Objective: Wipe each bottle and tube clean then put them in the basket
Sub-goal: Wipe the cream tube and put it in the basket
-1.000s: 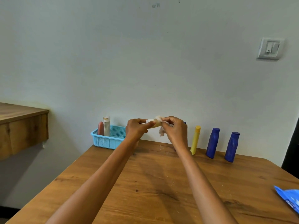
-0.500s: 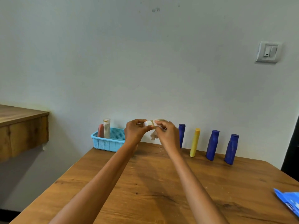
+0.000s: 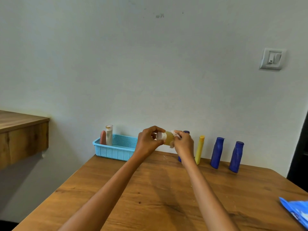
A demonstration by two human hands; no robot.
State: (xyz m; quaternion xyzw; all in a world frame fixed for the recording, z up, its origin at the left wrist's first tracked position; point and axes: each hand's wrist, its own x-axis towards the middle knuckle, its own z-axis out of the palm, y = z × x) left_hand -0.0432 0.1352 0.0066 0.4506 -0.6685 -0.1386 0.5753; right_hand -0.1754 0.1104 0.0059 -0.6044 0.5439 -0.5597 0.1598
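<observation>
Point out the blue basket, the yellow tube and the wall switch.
blue basket (image 3: pixel 115 151): head view, front wall.
yellow tube (image 3: pixel 199 150): head view, middle of its body.
wall switch (image 3: pixel 272 58): head view, centre of the plate.

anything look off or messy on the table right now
Nothing is spilled or tipped. The only oddities: pale specks on the table near its back edge by the bottles, and a crumpled blue packet at the right edge, cut off by the frame. The tall bottles appear to lean, likely wide-angle lens distortion.
</observation>
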